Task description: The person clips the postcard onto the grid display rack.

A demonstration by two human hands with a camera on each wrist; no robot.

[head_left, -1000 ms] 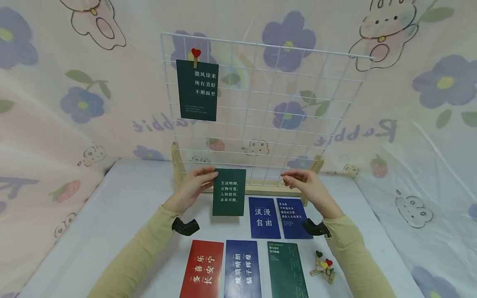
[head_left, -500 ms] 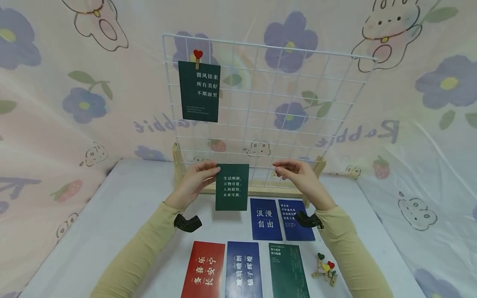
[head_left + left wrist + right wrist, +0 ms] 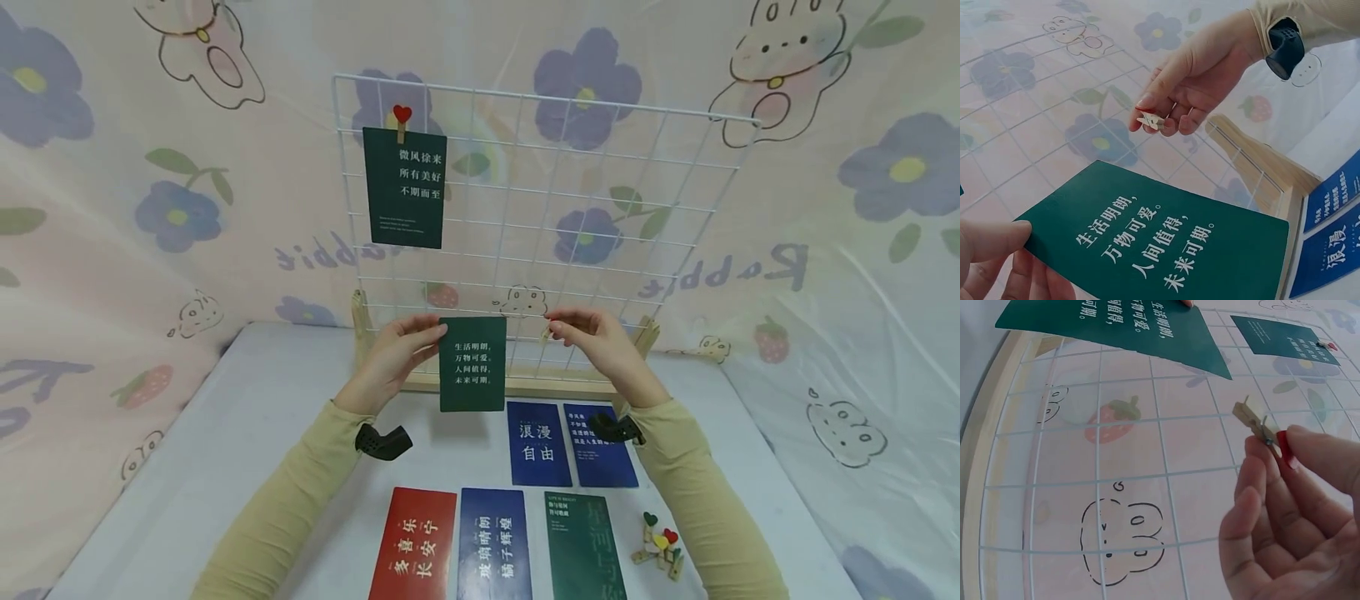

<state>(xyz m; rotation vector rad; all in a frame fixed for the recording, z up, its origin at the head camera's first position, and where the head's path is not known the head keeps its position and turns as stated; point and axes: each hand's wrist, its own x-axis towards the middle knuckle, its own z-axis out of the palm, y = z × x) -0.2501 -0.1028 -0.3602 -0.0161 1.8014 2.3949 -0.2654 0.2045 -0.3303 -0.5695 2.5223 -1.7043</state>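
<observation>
In the head view my left hand (image 3: 393,354) pinches the left edge of a green card (image 3: 472,364) with white lettering, held upright in front of the white wire grid (image 3: 525,200). My right hand (image 3: 600,340), to the right of the card and apart from it, pinches a small wooden clothespin (image 3: 1259,425) with a red decoration between thumb and forefinger. The clothespin's jaw end points away from my fingertips. Another green card (image 3: 405,200) hangs at the grid's upper left from a clothespin with a red heart (image 3: 402,117).
On the white table (image 3: 247,433) lie two dark blue cards (image 3: 539,467), a red card (image 3: 414,542), a blue card (image 3: 492,575) and a green card (image 3: 581,550). Several heart clothespins (image 3: 660,546) are heaped at the right. A wooden base (image 3: 525,386) supports the grid.
My left hand has raised the green card somewhat. My right hand has moved up and leftward with the clothespin, closer to the card.
</observation>
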